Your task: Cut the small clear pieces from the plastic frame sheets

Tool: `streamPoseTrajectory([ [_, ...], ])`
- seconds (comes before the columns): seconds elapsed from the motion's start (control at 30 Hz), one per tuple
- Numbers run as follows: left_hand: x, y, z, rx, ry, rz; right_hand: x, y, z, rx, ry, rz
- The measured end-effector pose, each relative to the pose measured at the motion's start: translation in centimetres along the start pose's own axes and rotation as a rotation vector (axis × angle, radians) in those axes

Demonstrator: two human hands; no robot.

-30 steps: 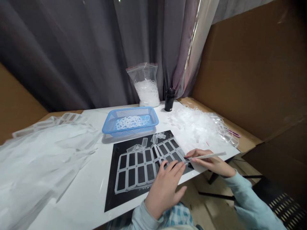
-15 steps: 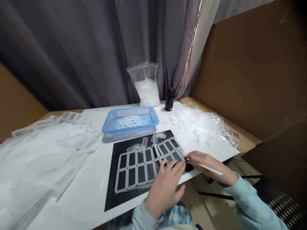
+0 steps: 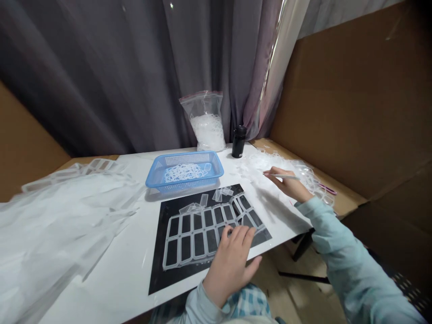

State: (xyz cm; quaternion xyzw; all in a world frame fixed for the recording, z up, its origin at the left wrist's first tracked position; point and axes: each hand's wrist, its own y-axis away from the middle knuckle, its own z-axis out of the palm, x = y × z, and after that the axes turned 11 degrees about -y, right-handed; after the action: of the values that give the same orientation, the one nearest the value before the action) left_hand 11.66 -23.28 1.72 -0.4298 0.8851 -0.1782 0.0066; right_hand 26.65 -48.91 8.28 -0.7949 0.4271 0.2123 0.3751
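On a black mat [image 3: 155, 270] lies a translucent plastic sheet [image 3: 185, 237] of rectangular frames in two rows. My left hand [image 3: 231, 261] rests on the sheet's near right part with its fingers stretched out, and the fingertips touch the frames. My right hand [image 3: 285, 182] is closed around a slim, pale, pen-like tool [image 3: 286, 176], above the edge of a heap of white plastic scraps [image 3: 256, 164]. The tool's kind is not clear. Several small clear rectangles [image 3: 204, 200] lie loose along the mat's far side.
Behind the mat is a blue basket [image 3: 184, 183] holding white rings. A zip bag [image 3: 209, 130] of white pieces and a black bottle [image 3: 239, 141] stand at the back. Translucent sheets [image 3: 67, 229] are piled left. Cardboard walls [image 3: 337, 99] flank the table; a purple-handled item [image 3: 327, 189] lies right.
My right hand has moved away from the sheet, up and forward to the scrap heap, still holding the tool. My left hand has barely moved. Frames at the sheet's right now sit askew.
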Motion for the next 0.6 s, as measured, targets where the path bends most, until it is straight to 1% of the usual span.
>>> streamPoseTrajectory([
  [0.07, 0.0, 0.1, 0.0, 0.012, -0.021, -0.016, -0.3, -1.1, 0.0, -0.053, -0.076, 0.035],
  [0.13, 0.0, 0.2, 0.1, 0.022, -0.043, -0.032, -0.8, -1.4, 0.3, -0.118, -0.174, 0.080],
  [0.23, 0.0, 0.2, 0.2, 0.036, -0.075, -0.058, -1.8, -0.5, 1.0, -0.198, -0.309, 0.164],
  [0.3, -0.1, 0.2, 0.1, 0.033, -0.093, -0.059, -2.4, 1.1, 1.4, -0.240, -0.349, 0.206],
  [0.4, -0.1, 0.2, 0.1, 0.007, -0.117, -0.028, -3.2, 4.1, 1.7, -0.291, -0.357, 0.227],
  [0.5, -0.1, 0.2, 0.0, -0.029, -0.140, 0.003, -3.6, 7.3, 2.1, -0.286, -0.350, 0.226],
  [0.6, -0.1, 0.1, -0.1, -0.065, -0.159, 0.018, -3.7, 9.6, 2.8, -0.252, -0.359, 0.228],
])
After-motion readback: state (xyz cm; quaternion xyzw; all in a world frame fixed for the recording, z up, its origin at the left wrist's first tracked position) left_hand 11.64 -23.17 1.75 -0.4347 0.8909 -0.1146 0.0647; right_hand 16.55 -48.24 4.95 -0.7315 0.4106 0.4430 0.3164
